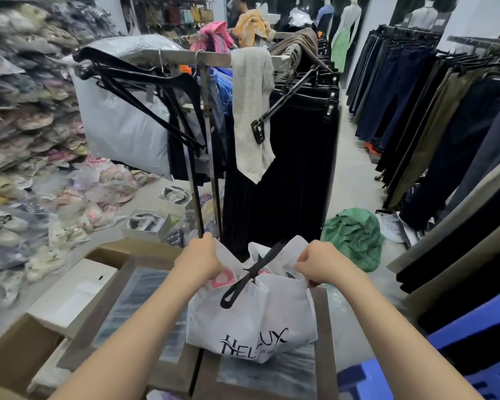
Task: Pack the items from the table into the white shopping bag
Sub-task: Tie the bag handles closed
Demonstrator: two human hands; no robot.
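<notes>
The white shopping bag (251, 319) with dark lettering stands on brown boxes (272, 376) right in front of me. My left hand (198, 259) grips the bag's left top edge. My right hand (318, 262) is closed on the right top edge, and the mouth is pulled apart between them. A black hanger (250, 274) sticks up out of the opening, tilted to the right. Beside it a pink-and-white item (223, 280) shows inside. The rest of the contents are hidden.
A metal clothes rack (202, 59) with dark trousers, hangers and a grey cloth stands just behind the bag. White boxes (75, 295) lie to the left, blue plastic stools (456, 353) at the right, a green cloth (352, 238) on the floor.
</notes>
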